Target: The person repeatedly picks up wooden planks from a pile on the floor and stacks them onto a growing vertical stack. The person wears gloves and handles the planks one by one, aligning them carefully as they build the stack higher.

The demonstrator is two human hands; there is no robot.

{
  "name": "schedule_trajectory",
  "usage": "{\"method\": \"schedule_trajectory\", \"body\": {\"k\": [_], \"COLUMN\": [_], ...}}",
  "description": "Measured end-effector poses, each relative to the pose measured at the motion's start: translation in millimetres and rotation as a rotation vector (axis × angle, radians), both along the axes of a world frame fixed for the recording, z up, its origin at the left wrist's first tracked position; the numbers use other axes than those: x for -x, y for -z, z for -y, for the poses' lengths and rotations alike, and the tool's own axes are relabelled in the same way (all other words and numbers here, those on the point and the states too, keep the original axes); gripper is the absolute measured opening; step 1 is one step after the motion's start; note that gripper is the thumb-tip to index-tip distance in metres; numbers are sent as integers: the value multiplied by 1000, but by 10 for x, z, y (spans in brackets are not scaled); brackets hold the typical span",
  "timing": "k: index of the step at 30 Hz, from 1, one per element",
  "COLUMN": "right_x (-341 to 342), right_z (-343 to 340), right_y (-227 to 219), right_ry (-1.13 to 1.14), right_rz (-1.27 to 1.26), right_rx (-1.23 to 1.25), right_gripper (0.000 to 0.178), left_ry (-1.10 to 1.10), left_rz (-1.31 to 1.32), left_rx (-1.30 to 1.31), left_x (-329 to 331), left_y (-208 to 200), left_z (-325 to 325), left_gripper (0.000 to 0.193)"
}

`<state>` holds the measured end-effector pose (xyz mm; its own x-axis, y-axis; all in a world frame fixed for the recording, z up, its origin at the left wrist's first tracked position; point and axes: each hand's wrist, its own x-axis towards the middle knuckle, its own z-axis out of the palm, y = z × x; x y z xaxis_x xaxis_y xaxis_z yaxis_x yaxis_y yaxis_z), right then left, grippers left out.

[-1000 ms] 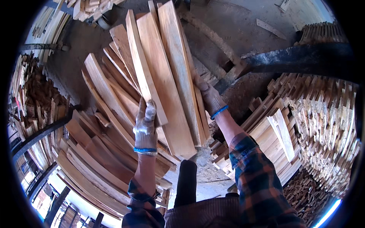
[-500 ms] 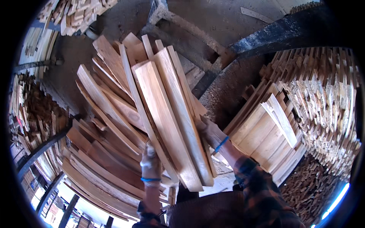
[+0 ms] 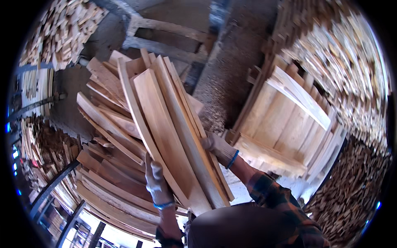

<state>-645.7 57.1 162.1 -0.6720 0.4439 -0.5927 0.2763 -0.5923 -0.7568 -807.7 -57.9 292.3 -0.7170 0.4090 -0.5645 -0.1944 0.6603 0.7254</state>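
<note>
A bundle of long, pale wooden boards (image 3: 165, 124) slants in front of me, its lower ends close to my body. My left hand (image 3: 158, 184), in a light glove with a blue cuff, is closed against the bundle's left side, fingers pointing up along the outer board. From the right, my right hand (image 3: 219, 149), gloved the same way, grips the outer boards, its fingertips partly hidden. Just left of the bundle lie more loose boards (image 3: 109, 124), fanned out. Below them is a stack of longer boards (image 3: 120, 198).
On the right stands a neat stack of wide boards (image 3: 279, 128) with pale strips (image 3: 304, 97) across its top. Tall piles of wood (image 3: 343, 62) rise behind it. A dusty metal frame (image 3: 169, 27) stands ahead. More wood piles (image 3: 62, 33) line the left.
My view has shifted, so the surroundings appear turned. The held bundle now sits slightly farther left in view, its lower ends nearer my body. Both hands stay on it.
</note>
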Motion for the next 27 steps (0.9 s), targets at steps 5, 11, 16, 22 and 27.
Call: {"method": "schedule_trajectory", "body": {"k": [5, 11, 16, 22, 27], "right_x": [-1180, -2809, -4031, -4819, -4612], "right_z": [209, 535, 286, 277, 100], "right_y": [-862, -1374, -861, -430, -795], "right_ry": [30, 620, 601, 932, 588], "right_rz": [115, -72, 816, 584, 869], "right_rx": [190, 155, -483, -346, -408], "right_gripper": [52, 58, 63, 80, 98], "left_ry": [215, 426, 690, 942, 1019], "left_rz": [-176, 211, 463, -195, -474], "left_rx": [53, -226, -72, -35, 279], "left_x": [-1172, -2397, -3384, -3832, -4239], "left_y": [-399, -574, 309, 1127, 802], "left_z": [477, 192, -523, -463, -1164], "left_gripper": [100, 110, 66, 77, 92]}}
